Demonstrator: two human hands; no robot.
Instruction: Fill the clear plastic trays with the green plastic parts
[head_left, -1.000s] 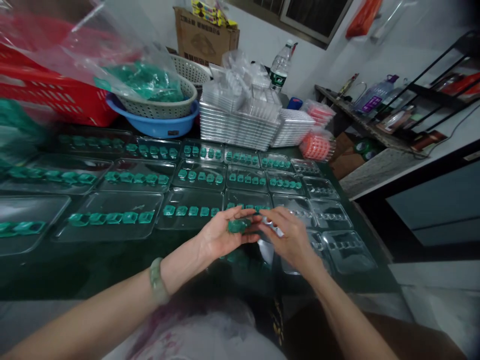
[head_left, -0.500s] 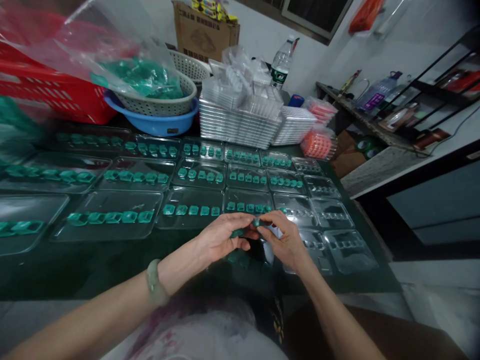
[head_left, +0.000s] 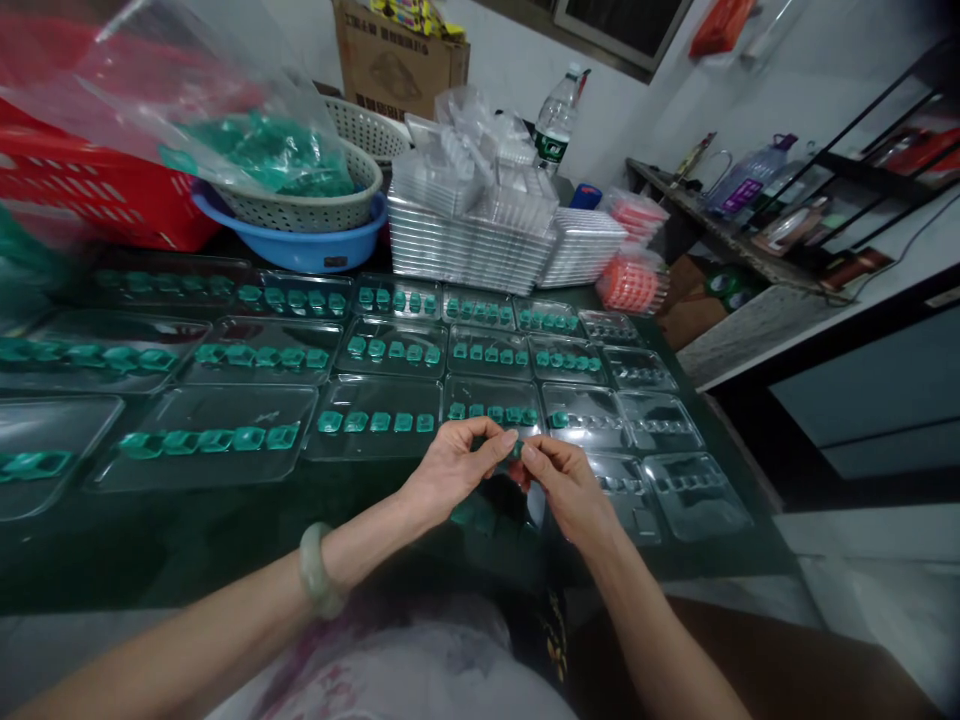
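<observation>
My left hand (head_left: 450, 467) and my right hand (head_left: 564, 484) meet fingertip to fingertip just above the dark table's near edge. Both pinch a small green piece (head_left: 517, 450) between them. A pale green bangle (head_left: 318, 570) sits on my left wrist. Clear plastic trays (head_left: 379, 405) lie in rows on the table, most holding a line of green pieces (head_left: 375, 422). The trays to the right of my hands (head_left: 697, 495) hold no green pieces. More green pieces (head_left: 480, 517) lie under my hands.
A stack of clear trays (head_left: 469, 255) stands at the back centre. A grey basket with a bag of green pieces (head_left: 292, 205) sits in a blue bowl (head_left: 300, 250), beside a red crate (head_left: 97, 190). A water bottle (head_left: 553, 125), cardboard box (head_left: 397, 65) and orange packs (head_left: 636, 285) stand behind.
My hands have closed together: the left, which cupped green pieces a second ago, now pinches one small piece with the right. The view has shifted slightly.
</observation>
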